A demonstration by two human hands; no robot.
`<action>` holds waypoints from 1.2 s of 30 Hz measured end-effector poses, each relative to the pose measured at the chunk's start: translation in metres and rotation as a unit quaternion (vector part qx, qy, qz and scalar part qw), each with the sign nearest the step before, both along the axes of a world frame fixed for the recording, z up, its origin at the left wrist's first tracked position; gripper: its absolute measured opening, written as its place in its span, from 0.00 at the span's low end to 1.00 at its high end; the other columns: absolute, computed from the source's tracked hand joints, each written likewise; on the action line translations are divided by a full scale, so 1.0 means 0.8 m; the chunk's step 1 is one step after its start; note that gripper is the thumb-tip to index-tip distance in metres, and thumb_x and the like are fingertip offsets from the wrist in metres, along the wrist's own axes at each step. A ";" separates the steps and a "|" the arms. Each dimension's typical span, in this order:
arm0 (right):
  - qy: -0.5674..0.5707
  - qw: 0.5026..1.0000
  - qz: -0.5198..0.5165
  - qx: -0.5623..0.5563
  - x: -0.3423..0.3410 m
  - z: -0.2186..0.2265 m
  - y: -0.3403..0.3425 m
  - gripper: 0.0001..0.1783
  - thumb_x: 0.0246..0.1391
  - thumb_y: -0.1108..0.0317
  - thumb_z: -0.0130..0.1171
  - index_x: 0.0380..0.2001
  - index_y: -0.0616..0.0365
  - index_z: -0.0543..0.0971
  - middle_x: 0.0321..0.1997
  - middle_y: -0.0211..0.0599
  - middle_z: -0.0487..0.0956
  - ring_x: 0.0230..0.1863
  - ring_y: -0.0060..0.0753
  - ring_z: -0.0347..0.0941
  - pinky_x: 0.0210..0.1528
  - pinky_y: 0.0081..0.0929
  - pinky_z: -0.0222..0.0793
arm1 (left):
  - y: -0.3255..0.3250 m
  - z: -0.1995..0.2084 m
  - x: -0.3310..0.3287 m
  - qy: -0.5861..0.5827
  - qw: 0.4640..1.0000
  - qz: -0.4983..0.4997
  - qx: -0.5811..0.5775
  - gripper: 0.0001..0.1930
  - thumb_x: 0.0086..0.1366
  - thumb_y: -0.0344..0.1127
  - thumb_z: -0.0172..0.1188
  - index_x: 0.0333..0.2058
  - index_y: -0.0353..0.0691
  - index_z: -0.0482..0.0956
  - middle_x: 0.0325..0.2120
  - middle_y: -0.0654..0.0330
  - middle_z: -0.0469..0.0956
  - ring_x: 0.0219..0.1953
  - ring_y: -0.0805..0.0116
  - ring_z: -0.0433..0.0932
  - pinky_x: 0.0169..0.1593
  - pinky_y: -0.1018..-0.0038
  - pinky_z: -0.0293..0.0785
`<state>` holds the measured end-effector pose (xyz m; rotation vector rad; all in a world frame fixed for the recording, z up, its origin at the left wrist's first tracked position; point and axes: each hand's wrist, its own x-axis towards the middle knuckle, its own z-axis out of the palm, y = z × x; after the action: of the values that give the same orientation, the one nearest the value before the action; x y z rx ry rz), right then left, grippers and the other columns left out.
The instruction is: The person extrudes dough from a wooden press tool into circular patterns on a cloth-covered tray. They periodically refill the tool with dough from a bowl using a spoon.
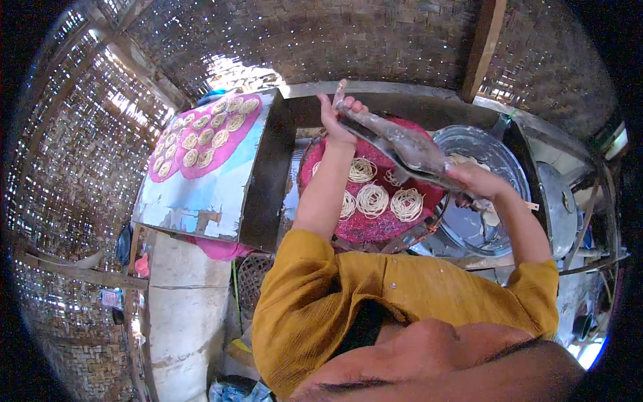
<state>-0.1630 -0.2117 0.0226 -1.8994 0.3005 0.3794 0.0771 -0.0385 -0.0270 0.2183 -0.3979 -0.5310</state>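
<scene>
Both my hands hold a long, dough-smeared two-part press, slanting over a round tray. My left hand grips its far left end, with one finger stretched up and the others curled. My right hand is wrapped around its nearer right end. Below lies the tray's bright pink mesh cloth, bearing several coiled rounds of pale dough strands. A smaller, unfinished-looking coil lies under the press. The press hides part of the tray.
A big metal basin with pale dough stands right of the tray. To the left, a box with a worn pale-blue top carries another pink cloth with several coils. A woven wall and a wooden post stand behind.
</scene>
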 end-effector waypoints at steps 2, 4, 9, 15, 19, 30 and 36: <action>-0.046 0.998 -0.005 -0.048 -0.004 0.016 0.003 0.27 0.48 0.45 0.43 0.24 0.61 0.72 0.14 0.30 0.69 0.11 0.22 0.62 0.14 0.21 0.59 | 0.001 0.011 -0.001 -0.015 1.000 0.009 -0.006 0.30 0.52 0.65 0.40 0.42 0.46 0.68 0.14 0.70 0.65 0.19 0.71 0.64 0.29 0.69 0.63; -0.014 0.995 0.009 -0.097 0.007 0.038 0.014 0.23 0.50 0.50 0.44 0.25 0.63 0.71 0.15 0.33 0.69 0.13 0.22 0.63 0.15 0.21 0.58 | 0.010 0.031 0.003 0.010 1.000 0.026 -0.013 0.31 0.52 0.66 0.39 0.40 0.46 0.69 0.13 0.70 0.64 0.18 0.72 0.64 0.28 0.70 0.63; -0.034 0.994 0.016 -0.098 -0.006 0.034 0.024 0.25 0.48 0.45 0.45 0.21 0.59 0.72 0.13 0.29 0.67 0.12 0.20 0.62 0.12 0.21 0.56 | 0.028 0.039 0.003 -0.028 0.999 -0.010 -0.045 0.30 0.52 0.66 0.39 0.39 0.47 0.70 0.12 0.71 0.64 0.16 0.73 0.63 0.27 0.72 0.61; -0.084 0.985 -0.012 -0.150 -0.007 0.058 0.029 0.26 0.45 0.44 0.46 0.24 0.60 0.72 0.12 0.27 0.64 0.14 0.19 0.61 0.16 0.19 0.56 | 0.025 0.050 -0.006 -0.029 0.999 0.005 -0.045 0.28 0.53 0.65 0.40 0.36 0.47 0.73 0.11 0.71 0.66 0.16 0.73 0.64 0.27 0.72 0.62; -0.104 0.979 -0.014 -0.173 0.001 0.057 0.040 0.24 0.46 0.47 0.46 0.27 0.60 0.72 0.12 0.27 0.64 0.14 0.19 0.61 0.16 0.20 0.56 | 0.043 0.070 0.008 -0.034 0.997 -0.014 -0.072 0.28 0.53 0.65 0.39 0.36 0.48 0.73 0.11 0.70 0.66 0.15 0.73 0.63 0.26 0.73 0.62; -0.061 0.988 -0.011 -0.138 -0.035 0.044 0.022 0.22 0.46 0.51 0.48 0.32 0.62 0.72 0.13 0.28 0.66 0.14 0.19 0.62 0.15 0.20 0.59 | 0.017 0.038 -0.033 -0.016 0.998 -0.043 -0.049 0.28 0.55 0.62 0.38 0.38 0.43 0.70 0.12 0.72 0.63 0.18 0.76 0.62 0.32 0.73 0.63; -0.090 0.988 -0.037 -0.118 -0.042 0.031 0.017 0.22 0.46 0.51 0.49 0.31 0.61 0.72 0.15 0.30 0.66 0.14 0.21 0.63 0.15 0.21 0.59 | -0.019 0.016 -0.028 0.073 0.958 -0.252 0.118 0.27 0.56 0.57 0.39 0.43 0.41 0.68 0.27 0.59 0.71 0.30 0.66 0.68 0.37 0.69 0.66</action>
<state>-0.1965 -0.1984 0.0474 -2.1312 0.3031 0.1241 0.0549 -0.0538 -0.0139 0.3069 -0.2421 -1.0929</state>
